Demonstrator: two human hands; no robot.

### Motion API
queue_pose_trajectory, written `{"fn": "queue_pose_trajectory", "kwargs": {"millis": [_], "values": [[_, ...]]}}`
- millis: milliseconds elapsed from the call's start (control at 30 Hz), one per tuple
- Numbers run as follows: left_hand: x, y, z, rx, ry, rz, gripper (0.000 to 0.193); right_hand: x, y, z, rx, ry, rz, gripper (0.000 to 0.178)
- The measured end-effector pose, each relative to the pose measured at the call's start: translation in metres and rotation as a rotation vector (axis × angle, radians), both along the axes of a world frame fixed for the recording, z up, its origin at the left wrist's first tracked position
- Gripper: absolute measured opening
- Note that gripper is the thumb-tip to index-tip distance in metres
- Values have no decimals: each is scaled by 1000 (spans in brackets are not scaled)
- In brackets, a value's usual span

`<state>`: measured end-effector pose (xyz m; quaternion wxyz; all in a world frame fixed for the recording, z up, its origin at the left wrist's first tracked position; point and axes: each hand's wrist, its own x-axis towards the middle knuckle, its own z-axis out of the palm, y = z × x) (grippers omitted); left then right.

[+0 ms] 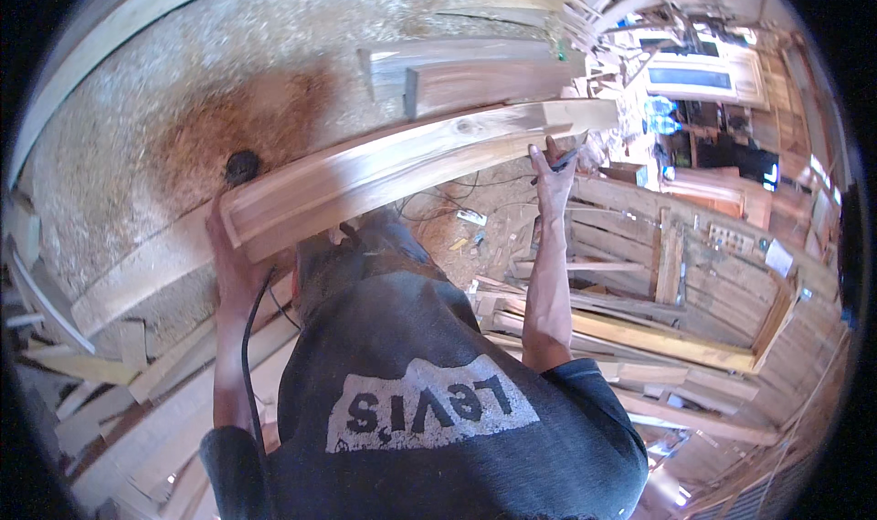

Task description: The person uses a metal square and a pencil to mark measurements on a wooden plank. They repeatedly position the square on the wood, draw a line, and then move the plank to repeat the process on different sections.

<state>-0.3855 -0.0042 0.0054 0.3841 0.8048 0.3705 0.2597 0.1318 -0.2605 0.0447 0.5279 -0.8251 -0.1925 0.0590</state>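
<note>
A long, pale wooden plank [365, 169] lies slantwise across the bench in front of me, its right end farther away than its left. My left hand [230, 246] is closed around the plank's near left end, its fingers partly hidden by the wood and slightly blurred. At the plank's near edge toward the right end is my right hand [554, 180]. A dark, slim object [565, 161] sits in its fingers; its kind is not clear. Thumb and forefinger point up against or close beside the wood, and I cannot tell whether they press on it.
Sawdust and shavings cover the bench top [301, 41], with a dark round thing [242, 167] near the plank. Beyond lies another board [484, 86]. A black cable [247, 356] hangs by my left arm. Stacked timber [639, 333] stands at right, and offcuts [100, 369] lie at left.
</note>
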Motion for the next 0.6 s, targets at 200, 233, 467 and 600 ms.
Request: {"fn": "queue_pose_trajectory", "kwargs": {"millis": [200, 233, 467, 600], "values": [[86, -1, 77, 265, 482, -400, 125, -20, -36, 26, 177, -15, -122, 47], [101, 2, 68, 318, 568, -427, 121, -40, -19, 45, 224, 25, -168, 46], [251, -15, 68, 613, 323, -877, 96, -53, -65, 76, 340, 46, -226, 28], [358, -45, 50, 712, 267, -896, 91, -61, -81, 81, 371, 58, -289, 23]]}}
